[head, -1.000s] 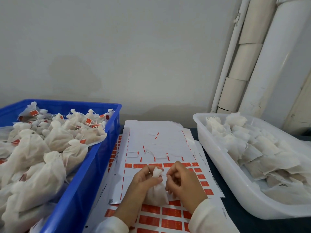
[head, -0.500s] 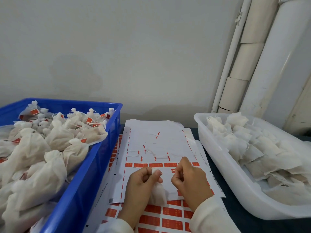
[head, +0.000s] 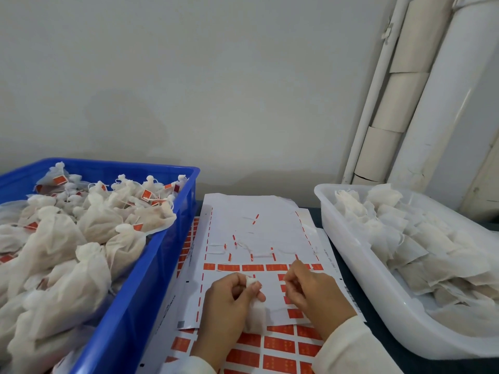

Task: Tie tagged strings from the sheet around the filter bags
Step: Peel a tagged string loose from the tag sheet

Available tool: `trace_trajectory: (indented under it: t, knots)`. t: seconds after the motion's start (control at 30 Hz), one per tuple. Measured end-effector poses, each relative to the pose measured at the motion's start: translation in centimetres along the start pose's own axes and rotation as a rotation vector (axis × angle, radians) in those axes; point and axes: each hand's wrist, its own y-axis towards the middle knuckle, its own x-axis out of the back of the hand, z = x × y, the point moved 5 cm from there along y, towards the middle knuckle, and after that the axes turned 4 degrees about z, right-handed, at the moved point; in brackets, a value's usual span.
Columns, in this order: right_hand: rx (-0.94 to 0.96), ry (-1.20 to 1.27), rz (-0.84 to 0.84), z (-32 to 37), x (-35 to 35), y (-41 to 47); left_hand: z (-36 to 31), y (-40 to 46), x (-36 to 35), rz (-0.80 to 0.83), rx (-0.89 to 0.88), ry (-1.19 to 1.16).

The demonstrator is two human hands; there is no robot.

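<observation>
fingers of left hand (head: 229,295) pinch filter bag (head: 255,317) neck

Blue crate (head: 151,292): left and bottom cut by frame edge. White tub (head: 351,265): right side cut off. Filter bag (head: 255,317): neck hidden inside left hand (head: 229,298). String at right hand (head: 310,290): too fine to discern. Tag print: illegible.

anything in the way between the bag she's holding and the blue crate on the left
Nothing visible blocks it. The left hand grips the filter bag over the tag sheet, right beside the blue crate. Only the crate's near wall lies between them, and the crate is piled high with tied bags, so the bag must be lifted over.
</observation>
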Motion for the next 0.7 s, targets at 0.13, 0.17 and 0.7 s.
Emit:
trace_trajectory:
  t: [0.13, 0.17, 0.7]
  knots:
    - [-0.022, -0.012, -0.039, -0.3, 0.2, 0.1, -0.3, -0.2, -0.3, 0.036, -0.021, 0.067]
    - [-0.037, 0.006, -0.054, -0.4, 0.3, 0.0, -0.4, -0.3, -0.5, 0.049, -0.026, 0.072]
    - [-0.172, 0.027, 0.253, -3.6, -1.0, -3.1, -0.4, -1.0, -2.1, 0.226, -0.055, 0.076]
